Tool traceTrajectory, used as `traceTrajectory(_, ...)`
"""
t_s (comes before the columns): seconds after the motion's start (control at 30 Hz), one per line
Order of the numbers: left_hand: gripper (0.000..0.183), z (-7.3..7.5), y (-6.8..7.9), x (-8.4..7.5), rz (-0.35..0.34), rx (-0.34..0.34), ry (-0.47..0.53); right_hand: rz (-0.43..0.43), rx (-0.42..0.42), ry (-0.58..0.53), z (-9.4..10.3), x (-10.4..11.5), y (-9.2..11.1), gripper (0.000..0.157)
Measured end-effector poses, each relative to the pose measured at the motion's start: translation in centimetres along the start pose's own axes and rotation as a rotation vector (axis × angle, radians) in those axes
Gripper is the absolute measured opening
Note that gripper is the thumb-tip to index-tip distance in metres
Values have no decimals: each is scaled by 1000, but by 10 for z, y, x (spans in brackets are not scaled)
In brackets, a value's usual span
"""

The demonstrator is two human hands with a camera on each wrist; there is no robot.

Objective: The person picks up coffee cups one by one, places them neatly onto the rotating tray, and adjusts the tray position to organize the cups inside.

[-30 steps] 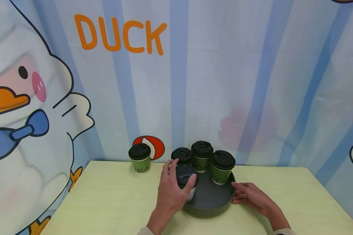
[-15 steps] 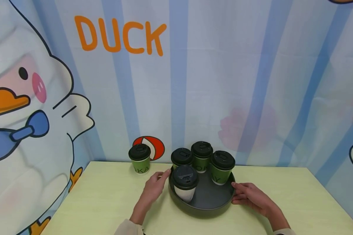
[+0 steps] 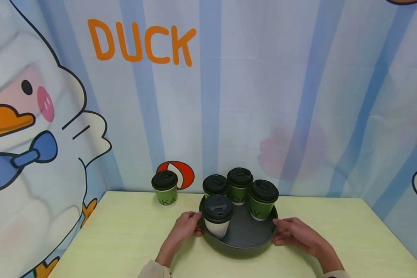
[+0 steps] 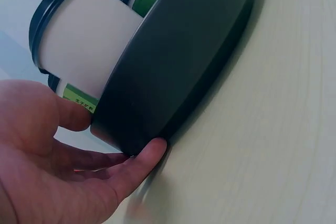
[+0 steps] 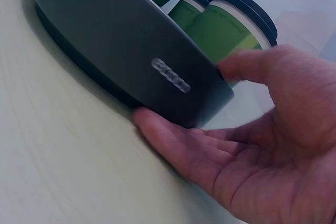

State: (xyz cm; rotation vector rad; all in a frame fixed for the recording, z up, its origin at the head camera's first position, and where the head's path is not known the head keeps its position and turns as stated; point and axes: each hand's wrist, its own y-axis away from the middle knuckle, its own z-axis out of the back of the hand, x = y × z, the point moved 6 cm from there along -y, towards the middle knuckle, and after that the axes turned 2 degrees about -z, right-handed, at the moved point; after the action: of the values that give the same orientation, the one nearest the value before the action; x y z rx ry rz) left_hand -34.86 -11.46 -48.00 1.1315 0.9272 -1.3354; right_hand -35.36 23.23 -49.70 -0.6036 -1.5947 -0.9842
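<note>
A round dark grey pan [image 3: 247, 253] bears several lidded paper coffee cups. Nearest the front left is a white cup [image 3: 217, 228] with a black lid; green cups [image 3: 261, 208] stand behind and to its right. My left hand [image 3: 184, 228] holds the pan's left side, thumb at the rim and fingers [image 4: 149, 153] at the bottom edge. On the opposite side my right hand [image 3: 297, 234] grips it likewise, its fingers [image 5: 152, 124] at the underside by a small embossed mark. Part of the rear cups is hidden.
Apart from the pan, another green cup [image 3: 165, 189] with a black lid stands at the back left of the pale yellow table [image 3: 118, 235]. A printed duck curtain [image 3: 243, 96] hangs just behind the table's back edge.
My left hand has let go of the white cup and moved left and down to the pan's left side, which it now grips. The right hand has stayed on the right side.
</note>
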Motion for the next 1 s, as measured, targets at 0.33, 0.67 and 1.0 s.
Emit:
traceTrajectory(0.33,41,1,-2,1,-11,-7,-10,0,61,-17,3,1,3,47)
traceTrajectory(0.67,40,-1,-2,4,7,0,-4,-36,163,-40,-4,-4,7,41)
traceTrajectory(1.0,41,0,-1,1,5,3,-5,2,159,-59,-3,-2,5,41)
